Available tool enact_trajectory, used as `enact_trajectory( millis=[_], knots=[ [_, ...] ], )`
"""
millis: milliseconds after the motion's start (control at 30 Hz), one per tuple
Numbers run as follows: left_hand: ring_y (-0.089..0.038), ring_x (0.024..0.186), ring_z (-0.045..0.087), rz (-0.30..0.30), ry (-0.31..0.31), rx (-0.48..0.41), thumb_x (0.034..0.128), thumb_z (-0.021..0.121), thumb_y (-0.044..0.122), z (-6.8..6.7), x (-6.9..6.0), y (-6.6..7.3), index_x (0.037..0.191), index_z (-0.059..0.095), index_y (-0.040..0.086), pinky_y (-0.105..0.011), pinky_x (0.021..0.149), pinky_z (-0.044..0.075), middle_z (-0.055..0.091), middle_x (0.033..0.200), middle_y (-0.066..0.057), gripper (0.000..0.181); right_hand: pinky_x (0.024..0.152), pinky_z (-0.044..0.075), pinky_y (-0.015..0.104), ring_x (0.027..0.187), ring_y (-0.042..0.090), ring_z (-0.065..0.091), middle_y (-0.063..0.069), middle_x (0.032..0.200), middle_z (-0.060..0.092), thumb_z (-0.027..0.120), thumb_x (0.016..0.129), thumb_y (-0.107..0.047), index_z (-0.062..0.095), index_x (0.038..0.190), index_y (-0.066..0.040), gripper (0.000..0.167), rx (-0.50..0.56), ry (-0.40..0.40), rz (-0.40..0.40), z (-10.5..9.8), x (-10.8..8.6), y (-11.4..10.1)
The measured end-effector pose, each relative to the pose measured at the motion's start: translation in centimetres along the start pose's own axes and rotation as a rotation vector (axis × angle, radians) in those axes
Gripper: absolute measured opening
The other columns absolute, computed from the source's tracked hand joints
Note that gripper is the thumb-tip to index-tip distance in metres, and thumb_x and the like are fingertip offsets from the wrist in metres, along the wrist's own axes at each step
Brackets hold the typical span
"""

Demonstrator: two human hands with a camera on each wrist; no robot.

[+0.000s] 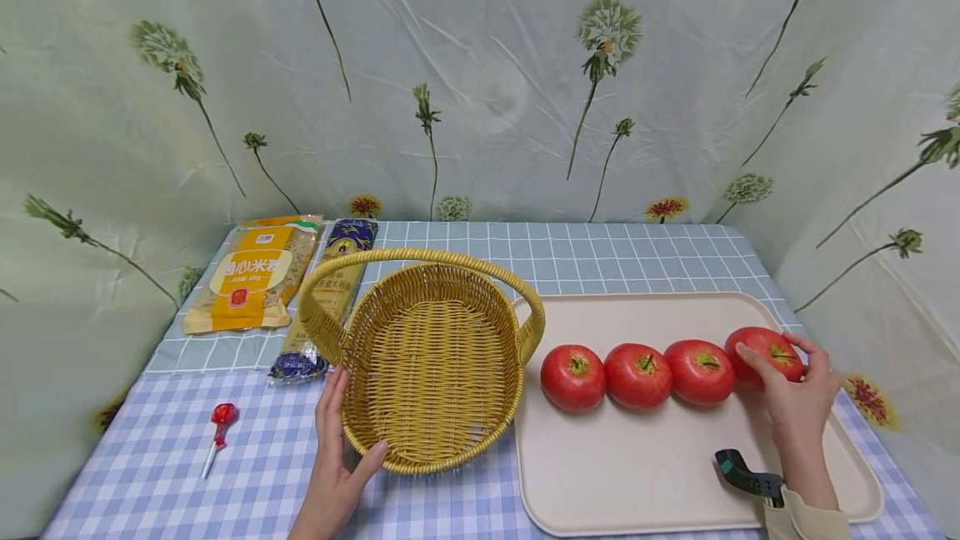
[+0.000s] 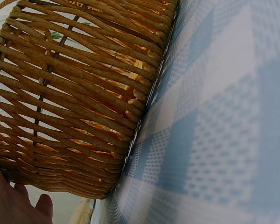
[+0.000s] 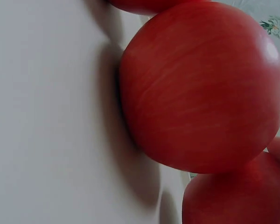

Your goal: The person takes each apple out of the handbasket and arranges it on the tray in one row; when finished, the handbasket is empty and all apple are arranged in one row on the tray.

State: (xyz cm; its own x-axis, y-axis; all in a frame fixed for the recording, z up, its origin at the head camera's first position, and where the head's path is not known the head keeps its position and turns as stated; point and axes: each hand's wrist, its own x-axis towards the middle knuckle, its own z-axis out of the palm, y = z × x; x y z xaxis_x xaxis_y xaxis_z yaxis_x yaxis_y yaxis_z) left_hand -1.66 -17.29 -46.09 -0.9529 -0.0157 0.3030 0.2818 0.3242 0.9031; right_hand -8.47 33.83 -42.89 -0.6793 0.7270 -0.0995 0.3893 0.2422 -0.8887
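A yellow-brown wicker basket (image 1: 427,365) with a tall arched handle stands in the middle of the table. My left hand (image 1: 333,457) rests against its near left side, fingers fairly straight along the outside and thumb at the front rim. The left wrist view shows the woven wall (image 2: 79,93) close up, with fingers of that hand at the lower left. Several red apples sit in a row on a beige tray (image 1: 637,473) at the right. My right hand (image 1: 806,390) grips the rightmost apple (image 1: 757,348) between thumb and fingers. A neighbouring apple (image 3: 200,88) fills much of the right wrist view.
Behind the basket's left side lie a spaghetti pack (image 1: 330,298) and a yellow food bag (image 1: 251,277). A red lollipop (image 1: 221,427) is on the checked tablecloth (image 1: 157,448) at the left. The basket's right side is close to the tray's left edge. A flowered curtain hangs behind.
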Motion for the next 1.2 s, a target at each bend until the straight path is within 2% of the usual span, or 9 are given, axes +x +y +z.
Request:
enact_trajectory(
  millis=[33,133,700,1000,1200],
  knots=[
    [-0.025,0.141,-0.010,-0.003,-0.001,0.001,0.0807,0.065,-0.002,0.00,0.01,0.01,0.153,0.010,0.017,-0.064,0.102,-0.002,0.000,0.156,-0.004,0.093,0.102,0.034,0.043,0.137,0.020,0.017,0.008,0.148,0.018,0.067,0.086,-0.039,0.037,0.141,-0.033,0.063,0.002,-0.004,0.004,-0.02,0.03,0.01],
    [-0.025,0.141,-0.010,-0.003,-0.005,0.004,0.0812,0.065,-0.001,0.02,0.02,0.05,0.154,0.010,0.018,-0.067,0.100,-0.002,0.000,0.156,-0.003,0.093,0.102,0.034,0.045,0.138,0.022,0.017,0.009,0.148,0.018,0.066,0.086,-0.039,0.036,0.142,-0.032,0.064,-0.015,-0.011,0.015,-0.02,0.04,0.11],
    [-0.022,0.141,-0.010,0.017,0.001,-0.001,0.0790,0.066,-0.003,0.01,0.05,-0.21,0.153,0.011,0.016,-0.063,0.101,-0.002,0.001,0.156,-0.005,0.094,0.101,0.034,0.048,0.138,0.026,0.018,0.011,0.148,0.018,0.064,0.087,-0.043,0.032,0.146,-0.027,0.069,-0.050,-0.046,0.002,0.15,0.07,0.62],
    [-0.025,0.141,-0.009,0.016,0.009,-0.007,0.0783,0.065,-0.003,-0.03,0.02,-0.26,0.153,0.011,0.015,-0.066,0.100,-0.003,0.001,0.156,-0.005,0.094,0.096,0.037,0.056,0.133,0.036,0.022,0.020,0.145,0.020,0.062,0.088,-0.044,0.029,0.148,-0.015,0.075,-0.156,-0.089,-0.018,0.17,0.48,0.26],
    [-0.022,0.141,-0.010,0.005,0.002,-0.003,0.0800,0.065,-0.001,0.02,0.05,-0.06,0.153,0.010,0.016,-0.067,0.100,-0.003,0.000,0.156,-0.004,0.093,0.094,0.037,0.059,0.131,0.040,0.022,0.023,0.144,0.020,0.060,0.088,-0.046,0.026,0.149,-0.013,0.077,-0.191,-0.111,-0.022,0.00,0.60,0.23]
  ],
)
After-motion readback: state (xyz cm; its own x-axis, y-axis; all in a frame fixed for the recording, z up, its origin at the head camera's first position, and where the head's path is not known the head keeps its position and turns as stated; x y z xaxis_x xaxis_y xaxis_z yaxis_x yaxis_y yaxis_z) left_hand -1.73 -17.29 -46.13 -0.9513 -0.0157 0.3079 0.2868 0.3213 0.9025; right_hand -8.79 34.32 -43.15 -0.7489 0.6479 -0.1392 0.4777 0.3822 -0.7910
